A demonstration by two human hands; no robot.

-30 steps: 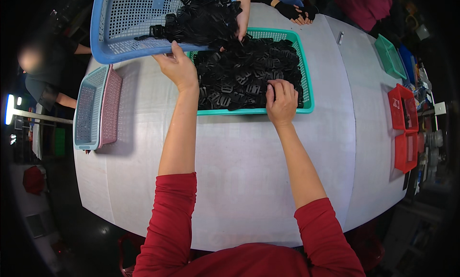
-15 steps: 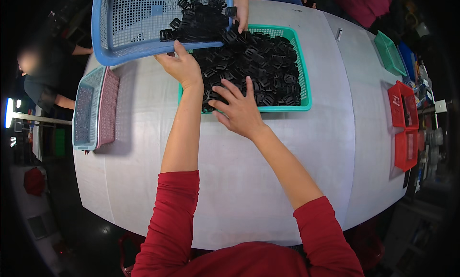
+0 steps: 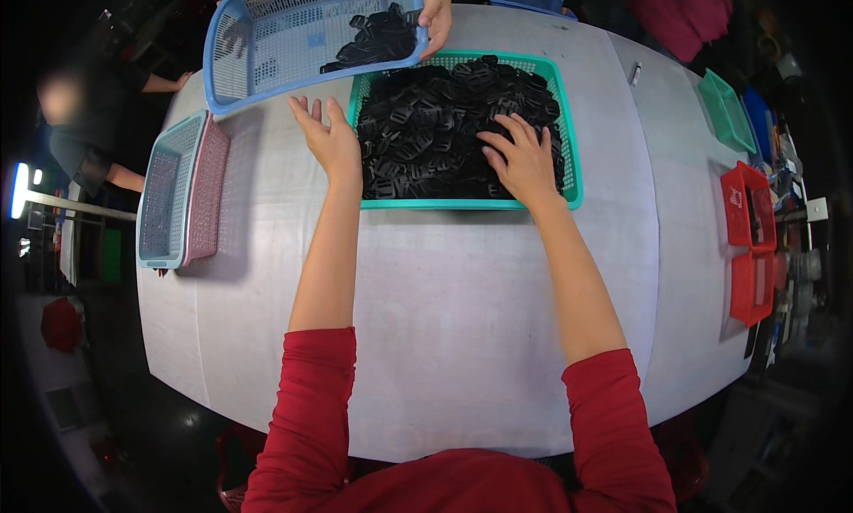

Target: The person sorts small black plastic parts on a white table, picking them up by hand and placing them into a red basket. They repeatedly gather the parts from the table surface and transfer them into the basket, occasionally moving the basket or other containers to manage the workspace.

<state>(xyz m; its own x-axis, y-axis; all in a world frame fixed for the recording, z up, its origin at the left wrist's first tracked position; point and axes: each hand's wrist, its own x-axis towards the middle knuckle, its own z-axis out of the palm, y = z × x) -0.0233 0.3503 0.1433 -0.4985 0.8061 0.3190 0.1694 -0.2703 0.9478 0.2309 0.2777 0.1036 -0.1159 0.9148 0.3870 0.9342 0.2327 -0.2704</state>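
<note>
A green basket [image 3: 471, 204] stands on the table, heaped with black plastic buckles [image 3: 418, 131]. Over the right part of the heap lies my right hand [image 3: 526, 165], fingers apart and lightly bent, touching the buckles without gripping any that I can see. My left hand [image 3: 333, 147] is raised by the basket's left side, open and palm up, just below a blue basket [image 3: 258, 88]. Another person's hand [image 3: 435, 17] holds that blue basket at its right end, tilted. A smaller pile of black buckles [image 3: 382, 39] is left in its right corner.
Nested light blue and pink baskets [image 3: 206, 184] stand at the table's left edge. Along the right edge sit a small green basket [image 3: 727, 113] and two red trays [image 3: 752, 286]. A marker-like object [image 3: 635, 73] lies at the far right. Another person [image 3: 84, 131] is at the left.
Buckles have slid from the blue basket into the green one. The blue basket has shifted away and my left hand has come off it. My right hand has moved right across the heap.
</note>
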